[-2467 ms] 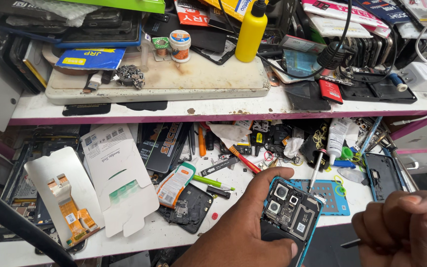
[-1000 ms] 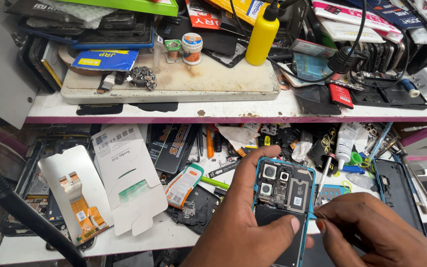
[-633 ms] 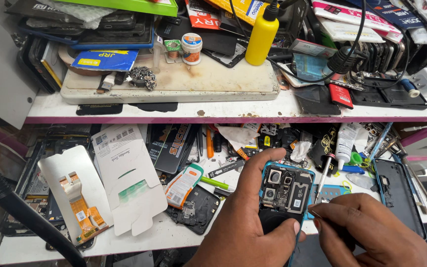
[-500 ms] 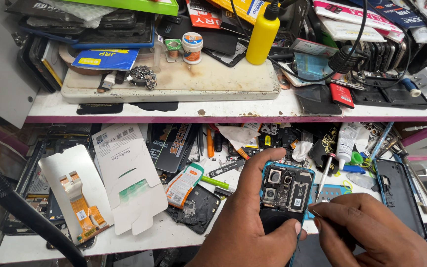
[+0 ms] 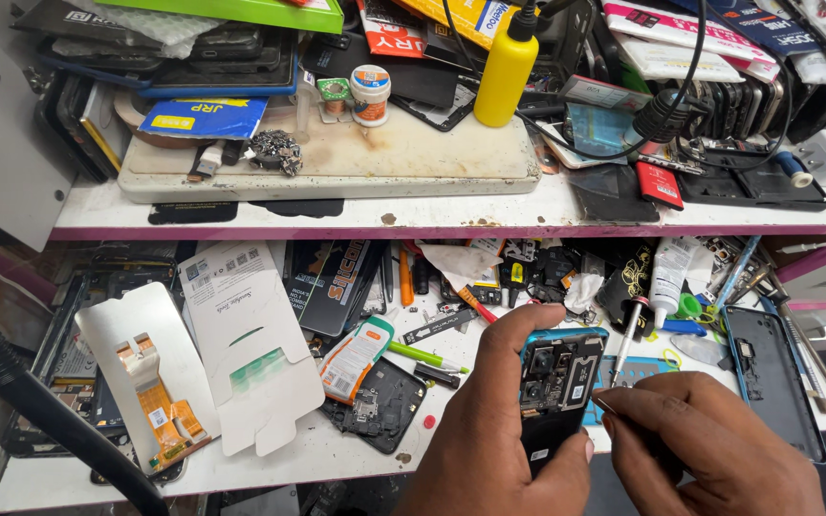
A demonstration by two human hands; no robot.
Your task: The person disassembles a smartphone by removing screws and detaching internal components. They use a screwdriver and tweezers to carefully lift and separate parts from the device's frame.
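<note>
My left hand grips an opened phone with a blue frame, its back off so the camera modules and black board show. The phone stands tilted above the front edge of the lower worktop. My right hand sits just right of it, fingers pinched around a thin tool whose tip touches the phone's right edge. A screwdriver with a black handle lies on the worktop right behind the phone.
Around the hands lie a white phone display with orange flex cable, an unfolded white carton, a black phone back with a circuit board, a blue phone frame and a white glue tube. A yellow bottle stands on the upper shelf.
My right hand came in from the lower right and closed on a thin tool at the phone's right edge. My left hand raised the phone slightly, then held it steady.
</note>
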